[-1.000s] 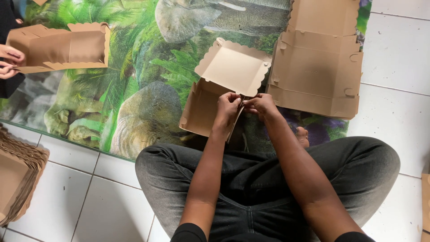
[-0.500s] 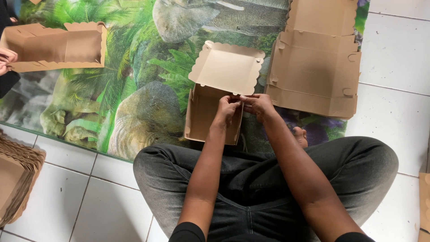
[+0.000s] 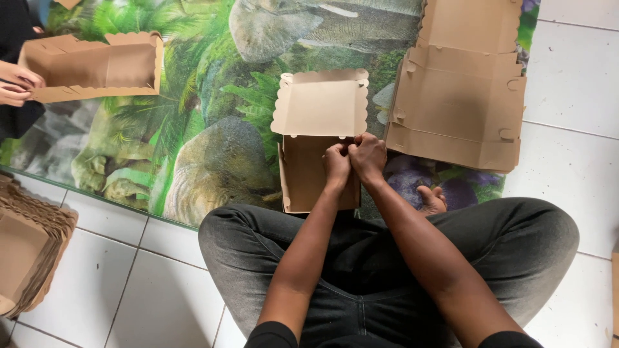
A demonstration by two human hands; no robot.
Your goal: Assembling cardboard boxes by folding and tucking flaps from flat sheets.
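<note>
I sit cross-legged on the floor with a brown cardboard box point(image 3: 319, 109) in front of my knees, its scalloped lid lying open and away from me. My left hand point(image 3: 336, 166) and my right hand point(image 3: 366, 156) are pressed together at the box's right rear corner, near the hinge. Both pinch the cardboard flap there. The box's tray part lies under my hands and is partly hidden by them.
A flat unfolded box blank point(image 3: 459, 96) lies to the right on the green printed mat point(image 3: 200, 122). Another person's hands point(image 3: 16, 84) hold a half-formed box point(image 3: 97, 64) at the upper left. A stack of nested boxes point(image 3: 29, 251) stands on the white tiles at the left.
The box has turned from tilted to square in front of me. My hands stayed at its corner and closed tighter together. The other person's box shifted slightly.
</note>
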